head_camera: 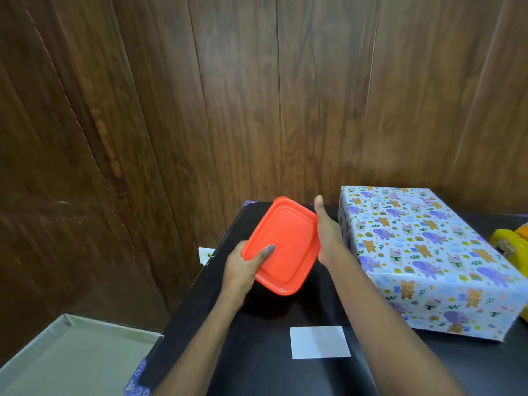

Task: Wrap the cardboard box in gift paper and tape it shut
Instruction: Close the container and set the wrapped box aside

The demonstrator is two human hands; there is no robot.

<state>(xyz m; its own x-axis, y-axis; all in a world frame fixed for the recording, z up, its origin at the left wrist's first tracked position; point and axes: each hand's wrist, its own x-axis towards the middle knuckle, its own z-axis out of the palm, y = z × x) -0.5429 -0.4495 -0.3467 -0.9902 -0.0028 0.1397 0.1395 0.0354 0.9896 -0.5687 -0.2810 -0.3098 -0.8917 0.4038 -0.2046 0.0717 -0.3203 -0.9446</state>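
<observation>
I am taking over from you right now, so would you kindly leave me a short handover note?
Left grip holds the near-left corner of the orange lidded container, thumb on top. Right grip is against its right side, thumb up, fingers hidden.
The box lies on the black table, right of both grips, covered in animal-print paper on every visible face.
Done: wrapping, apparently. Left: check the hidden sides for tape. A white slip lies on the table nearer the person.

Left grip pinches orange lid, perhaps container; right grip against its edge; wrapped box beside.
</observation>
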